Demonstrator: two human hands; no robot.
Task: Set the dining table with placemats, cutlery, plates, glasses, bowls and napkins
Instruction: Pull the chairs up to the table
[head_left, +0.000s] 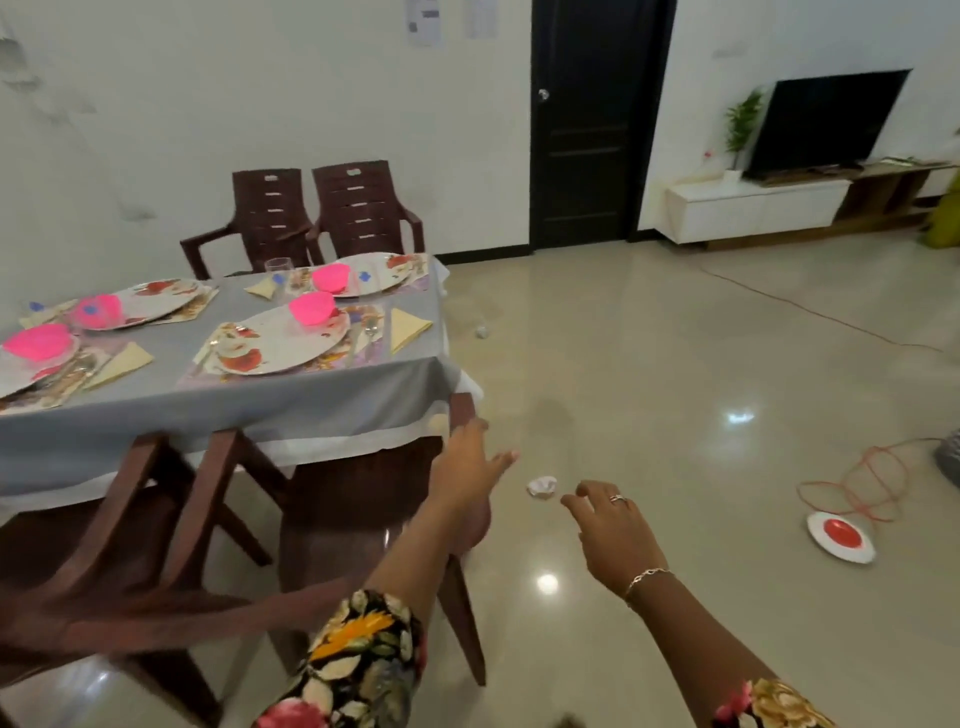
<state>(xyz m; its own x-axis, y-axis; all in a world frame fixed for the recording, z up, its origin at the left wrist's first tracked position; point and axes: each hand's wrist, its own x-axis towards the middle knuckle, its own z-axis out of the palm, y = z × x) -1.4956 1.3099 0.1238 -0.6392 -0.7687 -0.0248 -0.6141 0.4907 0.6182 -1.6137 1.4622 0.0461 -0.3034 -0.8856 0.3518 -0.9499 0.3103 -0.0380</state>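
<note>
- Closest in, two floral sleeves (358, 660) lead out to bare forearms, both reaching forward over the shiny floor (649, 364).
- The left hand (467, 462) is spread wide, fingers straight and thumb out, holding nothing. It's right at the top corner of the brown chair (343, 519) tucked under the counter's near edge, and I can't tell whether it touches.
- The right hand (605, 519) is beside it to the right, palm down, fingers loosely bent, gripping nothing. A ring and a thin bracelet show on it.
- Between the two hands, just past the fingertips, a crumpled white paper (542, 487) lies on the floor, touching neither hand.
- Well right of the right hand, a red-and-white dish (841, 538) sits on the floor, with a loose red cable (862, 483) looped beyond it.
- Up and left of the left hand, the counter (311, 405) under its grey cloth is laid. Nearest is a flowered plate (270, 345) on a placemat (332, 361), with a pink bowl (313, 307) on the plate's far rim and a yellow folded napkin (408, 327) at the corner closest to the hand.
- Farther left and beyond are three more plates with pink bowls, and a clear glass (278, 269) toward the far side. The cutlery is too blurred to make out.
- Past the counter, two brown chairs (358, 208) stand by the wall, with a dark door (592, 124) to their right.
</note>
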